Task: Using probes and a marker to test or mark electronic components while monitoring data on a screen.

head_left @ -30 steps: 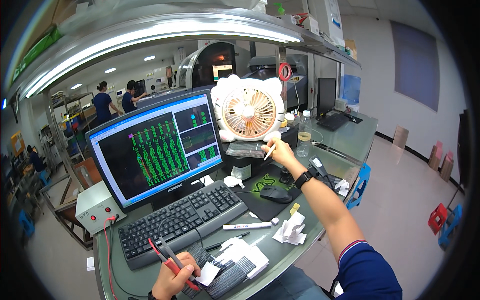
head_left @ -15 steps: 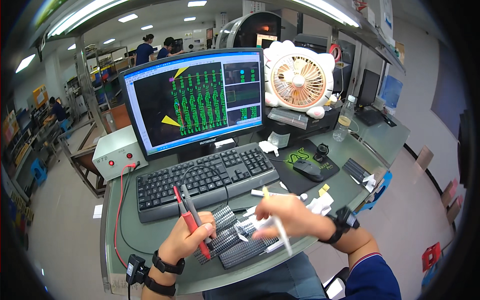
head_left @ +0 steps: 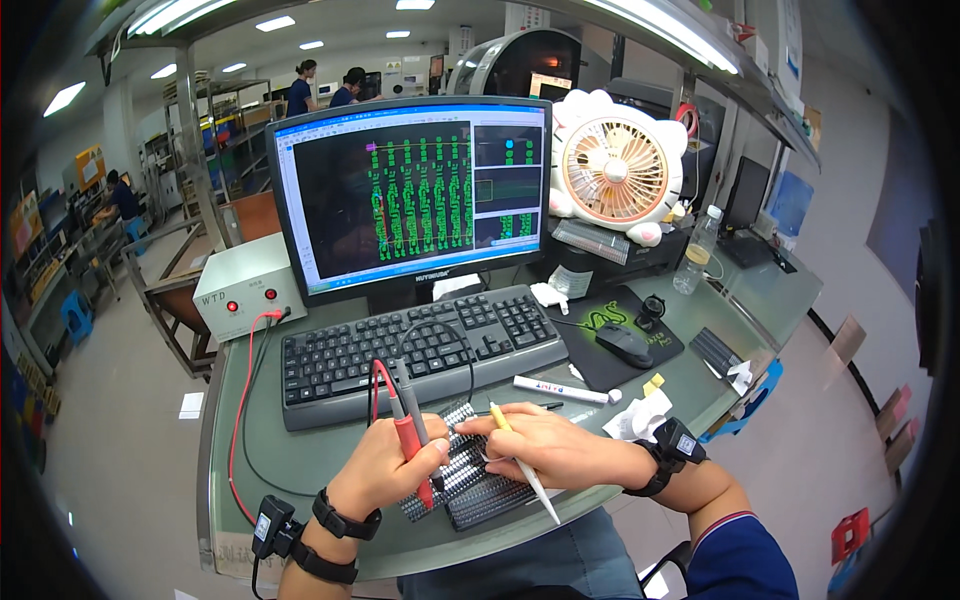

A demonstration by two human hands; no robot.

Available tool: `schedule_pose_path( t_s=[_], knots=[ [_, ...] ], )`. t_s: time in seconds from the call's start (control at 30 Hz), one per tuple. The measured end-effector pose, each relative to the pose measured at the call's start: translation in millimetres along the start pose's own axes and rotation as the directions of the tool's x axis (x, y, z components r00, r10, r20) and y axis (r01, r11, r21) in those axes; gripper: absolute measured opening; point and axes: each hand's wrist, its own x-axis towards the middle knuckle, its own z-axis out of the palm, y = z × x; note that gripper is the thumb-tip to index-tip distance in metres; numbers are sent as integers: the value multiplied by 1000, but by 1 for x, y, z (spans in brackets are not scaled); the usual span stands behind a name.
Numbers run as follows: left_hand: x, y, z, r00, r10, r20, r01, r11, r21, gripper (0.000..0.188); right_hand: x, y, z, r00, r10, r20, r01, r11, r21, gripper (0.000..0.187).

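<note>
My left hand (head_left: 388, 462) is closed round two test probes, a red probe (head_left: 409, 440) and a grey-black probe (head_left: 411, 405), held side by side. Beneath it lies a dark panel of small repeated shiny parts (head_left: 455, 480), perhaps a circuit board. My right hand (head_left: 545, 447) grips a slim yellow and white pen-like tool (head_left: 518, 455), which slants across the fingers with its white end toward the table's front edge. Its index finger reaches to the panel close to my left hand. A second similar panel (head_left: 490, 503) lies nearer the front edge, partly under my right hand.
Behind my hands sit a black keyboard (head_left: 420, 350) and a monitor (head_left: 400, 200) with green patterns. A grey box (head_left: 245, 290) with red sockets feeds the probe cables. Rightward are a white marker (head_left: 565, 389), crumpled tissue (head_left: 638, 415), a mouse (head_left: 623, 344), a bottle (head_left: 697, 250) and a fan (head_left: 615, 170).
My right hand, blurred before, has come down and left onto the panel beside my left hand. The yellow pointers on the monitor have vanished. The whole view has shifted slightly.
</note>
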Motion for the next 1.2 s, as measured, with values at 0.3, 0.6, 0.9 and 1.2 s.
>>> schedule_pose_path(
  t_s=[0.3, 0.6, 0.9, 1.2],
  knots=[
    [0, -2, 4, 1000, -12, 1, 12, 1000, -25, 30, -4, 8, -12, 978, 115, 172, -158, 952, 264, 19],
    [-1, -4, 1, 999, -53, 7, 53, 997, -54, 28, -39, -4, -79, 848, 517, -113, -505, 855, 121, 20],
    [1, 2, 1, 999, -49, 15, 50, 996, -79, 33, -130, 28, -71, 554, 832, -17, -744, 486, -459, 26],
    [-4, 2, 3, 994, 74, 78, -54, 971, -231, 32, -53, 10, -97, 824, 528, -205, -526, 847, 70, 20]
  ],
)
